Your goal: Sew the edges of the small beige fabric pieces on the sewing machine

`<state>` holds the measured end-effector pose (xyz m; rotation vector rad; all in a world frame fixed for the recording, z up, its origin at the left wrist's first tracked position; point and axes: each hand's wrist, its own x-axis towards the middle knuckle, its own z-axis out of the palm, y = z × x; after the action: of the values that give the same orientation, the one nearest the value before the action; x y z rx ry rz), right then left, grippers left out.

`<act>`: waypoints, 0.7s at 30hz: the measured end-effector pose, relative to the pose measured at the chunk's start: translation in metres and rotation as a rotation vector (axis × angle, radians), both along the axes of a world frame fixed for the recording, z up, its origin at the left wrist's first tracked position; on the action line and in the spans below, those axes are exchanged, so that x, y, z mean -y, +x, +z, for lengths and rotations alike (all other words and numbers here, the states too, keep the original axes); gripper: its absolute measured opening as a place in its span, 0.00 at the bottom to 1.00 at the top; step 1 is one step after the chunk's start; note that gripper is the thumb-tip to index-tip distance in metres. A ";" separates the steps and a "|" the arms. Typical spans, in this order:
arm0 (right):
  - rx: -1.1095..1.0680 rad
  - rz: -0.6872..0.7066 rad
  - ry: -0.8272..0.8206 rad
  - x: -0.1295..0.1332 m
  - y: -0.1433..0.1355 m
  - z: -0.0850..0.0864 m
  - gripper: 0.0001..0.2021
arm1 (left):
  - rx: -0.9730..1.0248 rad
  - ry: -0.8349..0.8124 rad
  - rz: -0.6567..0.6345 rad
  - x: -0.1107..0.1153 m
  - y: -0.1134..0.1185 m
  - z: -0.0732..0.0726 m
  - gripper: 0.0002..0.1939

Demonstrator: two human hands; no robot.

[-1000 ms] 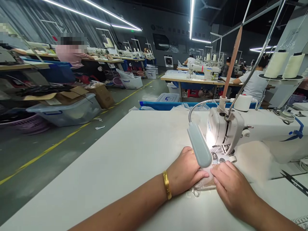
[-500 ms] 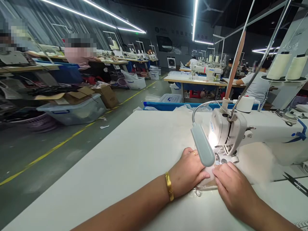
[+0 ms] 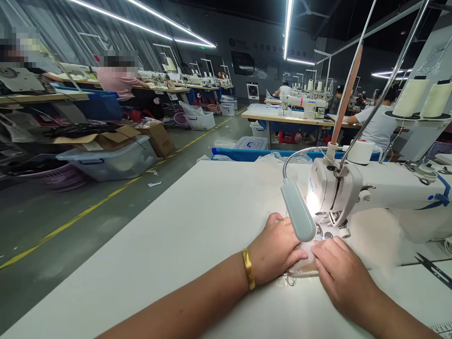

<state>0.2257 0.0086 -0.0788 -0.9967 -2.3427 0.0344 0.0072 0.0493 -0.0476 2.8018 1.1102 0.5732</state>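
Note:
My left hand (image 3: 276, 250), with a gold bracelet (image 3: 248, 269) at its wrist, lies flat on the table beside a piece of thin, pale fabric (image 3: 304, 269). Its thumb reaches onto the cloth, and the lamp hides some fingertips. Opposite it, my right hand (image 3: 342, 268) has its fingers curled together, pinching the fabric near the presser foot. The white sewing machine (image 3: 326, 188) stands just beyond both hands. A grey-green lamp (image 3: 298, 211) on a bent metal neck hangs over the left fingers and lights the needle area. A small clear loop (image 3: 291, 280) shows at the fabric's near edge.
Black thread snips (image 3: 435, 269) lie at the right on the white table (image 3: 169, 249). Thread cones (image 3: 409, 98) stand behind the machine. Along the aisle, left, are a plastic bin (image 3: 106, 160) and a cardboard box (image 3: 160, 140). Co-workers sit at other machines.
Both hands stay in nearly the same place on the fabric. The whole view has shifted very slightly.

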 end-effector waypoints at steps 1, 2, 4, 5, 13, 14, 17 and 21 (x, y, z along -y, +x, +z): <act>0.002 -0.002 0.002 0.000 0.000 0.000 0.12 | 0.002 0.012 0.001 0.000 0.000 0.000 0.09; 0.006 -0.007 0.005 -0.001 0.000 0.000 0.12 | 0.003 0.029 0.004 -0.001 -0.001 -0.001 0.09; 0.014 -0.019 0.014 -0.002 0.000 -0.001 0.12 | 0.011 0.069 0.003 0.000 -0.001 -0.003 0.08; 0.018 -0.025 0.016 -0.003 0.000 -0.001 0.12 | 0.018 0.086 -0.008 0.001 -0.001 -0.004 0.07; 0.058 -0.084 -0.032 -0.006 0.002 -0.003 0.12 | 0.080 0.093 -0.135 0.007 -0.001 -0.008 0.11; 0.057 -0.087 -0.035 -0.007 0.003 -0.003 0.12 | 0.083 0.098 -0.133 0.007 -0.001 -0.008 0.11; 0.032 -0.077 -0.026 -0.007 0.006 0.000 0.12 | 0.095 0.107 -0.155 0.005 -0.001 -0.007 0.11; -0.005 -0.035 -0.039 -0.005 0.010 0.003 0.13 | 0.117 0.111 -0.195 0.005 0.000 -0.006 0.13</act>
<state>0.2353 0.0135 -0.0756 -1.0549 -2.3274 0.0698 0.0074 0.0441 -0.0539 2.8811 0.7960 0.7876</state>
